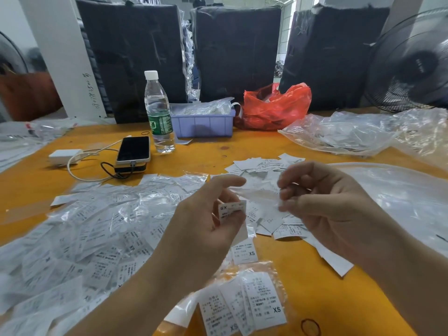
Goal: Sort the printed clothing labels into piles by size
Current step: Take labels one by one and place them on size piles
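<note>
My left hand (208,221) holds a small stack of white XS labels (231,210) between thumb and fingers above the table. My right hand (322,204) pinches the end of a thin clear plastic sleeve (257,194) that stretches toward the left hand. Below them lies a loose pile of printed labels (274,219). A big heap of bagged labels (92,229) covers the left of the table. Near the front edge, a few XS labels (244,304) lie on a clear bag, with a single XS label (244,253) just above them.
On the orange table (198,156) stand a water bottle (158,112), a phone on a power bank (133,151), a white charger (64,156), a purple bin (202,123) and a red bag (274,107). Clear bags (351,134) lie at right. A rubber band (310,327) lies near the front.
</note>
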`<state>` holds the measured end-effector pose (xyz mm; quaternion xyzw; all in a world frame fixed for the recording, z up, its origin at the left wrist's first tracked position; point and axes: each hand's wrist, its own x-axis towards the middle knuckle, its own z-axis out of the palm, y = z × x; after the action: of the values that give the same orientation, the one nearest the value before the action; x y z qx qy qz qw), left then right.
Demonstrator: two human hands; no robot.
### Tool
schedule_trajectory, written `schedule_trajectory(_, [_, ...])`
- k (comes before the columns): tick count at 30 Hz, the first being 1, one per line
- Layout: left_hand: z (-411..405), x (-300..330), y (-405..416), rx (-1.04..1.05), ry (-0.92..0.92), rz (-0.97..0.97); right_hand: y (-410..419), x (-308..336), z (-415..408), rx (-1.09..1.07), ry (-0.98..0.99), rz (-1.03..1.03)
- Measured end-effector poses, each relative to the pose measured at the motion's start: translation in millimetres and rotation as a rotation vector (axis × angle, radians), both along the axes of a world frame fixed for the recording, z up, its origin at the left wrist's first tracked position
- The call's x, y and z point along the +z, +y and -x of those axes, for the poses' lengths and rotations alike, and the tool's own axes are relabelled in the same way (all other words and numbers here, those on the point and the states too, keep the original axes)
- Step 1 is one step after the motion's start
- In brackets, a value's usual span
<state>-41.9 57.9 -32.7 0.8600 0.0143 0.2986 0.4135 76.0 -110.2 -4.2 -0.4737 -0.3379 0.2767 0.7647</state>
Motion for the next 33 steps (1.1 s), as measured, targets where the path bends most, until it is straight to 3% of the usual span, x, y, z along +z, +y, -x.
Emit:
schedule_trajectory(4, [-2, 5, 11, -0.043, -0.019, 0.362, 25, 13, 7, 0.120, 0.013, -0.021])
schedule_trajectory(7, [-3, 8, 17, -0.070, -0.059, 0.473, 45, 13, 8, 0.102, -0.038, 0.020])
schedule_trajectory(15, [-8, -2, 23, 0.032, 0.038, 0.452, 49, -17, 6, 0.016, 0.145, 0.080])
schedule_trajectory(33, [-5, 3, 20, 0.240, 0.118, 0.419, 51, -24, 1, -0.114, 0.306, 0.172])
